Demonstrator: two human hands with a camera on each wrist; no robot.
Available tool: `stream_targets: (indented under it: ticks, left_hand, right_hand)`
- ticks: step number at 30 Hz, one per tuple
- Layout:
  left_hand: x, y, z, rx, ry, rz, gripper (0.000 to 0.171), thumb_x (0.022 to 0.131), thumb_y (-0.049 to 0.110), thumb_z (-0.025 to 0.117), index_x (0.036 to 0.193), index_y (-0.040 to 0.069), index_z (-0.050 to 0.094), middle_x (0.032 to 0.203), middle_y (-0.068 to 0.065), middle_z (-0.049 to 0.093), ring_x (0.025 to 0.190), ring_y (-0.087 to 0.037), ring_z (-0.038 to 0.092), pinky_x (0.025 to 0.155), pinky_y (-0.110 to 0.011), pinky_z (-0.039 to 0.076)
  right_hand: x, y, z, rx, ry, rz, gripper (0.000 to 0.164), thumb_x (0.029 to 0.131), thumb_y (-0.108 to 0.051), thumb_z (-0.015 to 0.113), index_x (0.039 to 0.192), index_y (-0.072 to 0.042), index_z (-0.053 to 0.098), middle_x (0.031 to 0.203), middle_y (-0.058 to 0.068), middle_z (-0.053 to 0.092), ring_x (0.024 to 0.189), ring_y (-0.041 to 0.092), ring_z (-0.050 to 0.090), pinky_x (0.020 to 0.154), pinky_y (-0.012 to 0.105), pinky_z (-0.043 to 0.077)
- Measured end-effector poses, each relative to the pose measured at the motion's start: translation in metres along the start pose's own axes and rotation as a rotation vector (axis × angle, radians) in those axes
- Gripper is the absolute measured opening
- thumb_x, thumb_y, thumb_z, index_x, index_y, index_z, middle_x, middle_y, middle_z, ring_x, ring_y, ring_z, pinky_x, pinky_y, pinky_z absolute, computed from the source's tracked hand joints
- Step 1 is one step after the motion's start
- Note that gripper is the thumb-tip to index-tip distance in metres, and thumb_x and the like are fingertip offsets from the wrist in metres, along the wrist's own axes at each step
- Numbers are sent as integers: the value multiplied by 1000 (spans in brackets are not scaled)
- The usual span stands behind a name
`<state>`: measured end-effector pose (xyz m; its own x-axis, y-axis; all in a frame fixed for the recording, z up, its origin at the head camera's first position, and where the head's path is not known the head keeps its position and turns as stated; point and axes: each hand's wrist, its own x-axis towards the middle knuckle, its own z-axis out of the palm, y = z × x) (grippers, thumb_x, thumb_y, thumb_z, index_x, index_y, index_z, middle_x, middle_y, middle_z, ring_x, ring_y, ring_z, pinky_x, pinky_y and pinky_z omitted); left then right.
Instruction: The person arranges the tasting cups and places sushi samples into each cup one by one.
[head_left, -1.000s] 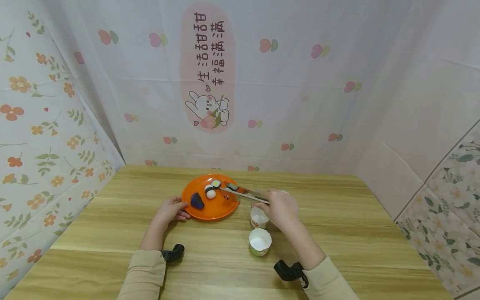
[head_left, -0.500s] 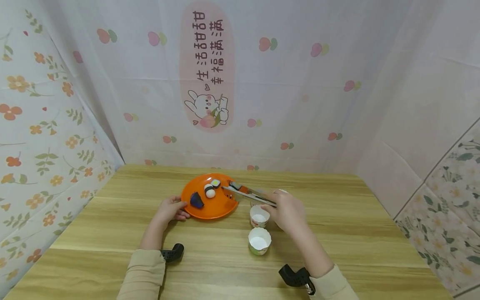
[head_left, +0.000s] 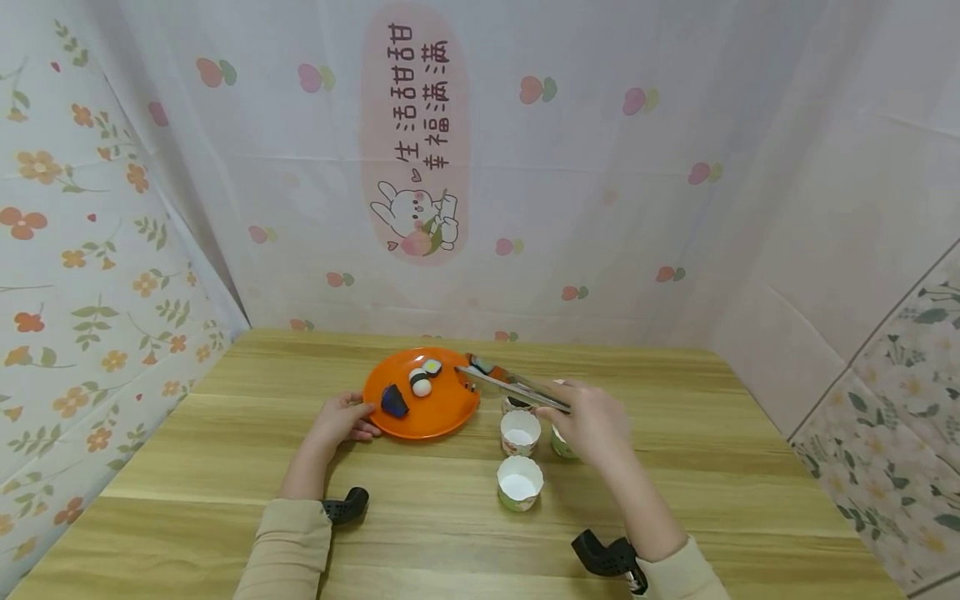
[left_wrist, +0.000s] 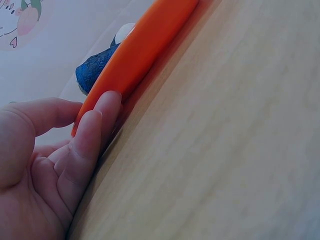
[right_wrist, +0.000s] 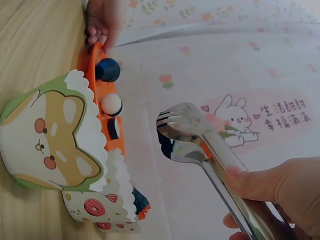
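My left hand (head_left: 345, 419) pinches the left rim of an orange plate (head_left: 431, 425), thumb above and fingers below. On the plate lie a dark blue wrapped piece (head_left: 393, 402), a white sushi piece with a black band (head_left: 421, 383) and a small roll with a yellow centre (head_left: 432, 367). My right hand (head_left: 592, 425) grips metal tongs (head_left: 525, 392), their tips over the plate's right edge. Between the tong heads shows a small dark piece (right_wrist: 166, 145), mostly hidden by the metal.
Several paper baking cups stand right of the plate: a front cup (head_left: 520, 485), a middle cup (head_left: 520, 435), a back cup (head_left: 510, 407) with something dark inside, and a green cup (head_left: 562, 446) partly behind my right hand. A printed curtain (head_left: 600, 208) hangs behind the table.
My right hand has moved right with the tongs, drawing their tips from mid-plate to its right edge and uncovering the green cup. My left hand and the plate have stayed put.
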<state>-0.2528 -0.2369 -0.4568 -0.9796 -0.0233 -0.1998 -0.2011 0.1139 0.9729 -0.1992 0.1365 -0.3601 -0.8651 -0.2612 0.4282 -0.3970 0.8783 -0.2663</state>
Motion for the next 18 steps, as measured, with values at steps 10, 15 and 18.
stream_targets:
  ticks: [10,15,18]
  left_hand:
    - [-1,1,1,0,4,2,54,99,9,53,141,-12,28,79,-12,66,60,-18,67,58,-26,56]
    - [-1,1,1,-3,-2,4,54,99,9,52,141,-12,28,80,-12,66,61,-18,67,58,-27,56]
    - [-2,1,1,-2,0,0,53,99,9,52,141,-12,28,79,-12,66,60,-18,67,58,-27,57]
  right_hand:
    - [-6,12,-10,-25,10,13,42,79,-30,79,117,-14,71,113,10,67,81,27,67,44,27,38]
    - [-8,18,-14,-26,9,31,42,79,-28,79,118,-13,71,112,10,67,74,25,66,41,27,35]
    - [-8,22,-17,-21,10,32,41,80,-27,79,117,-12,71,112,12,67,74,26,66,41,26,35]
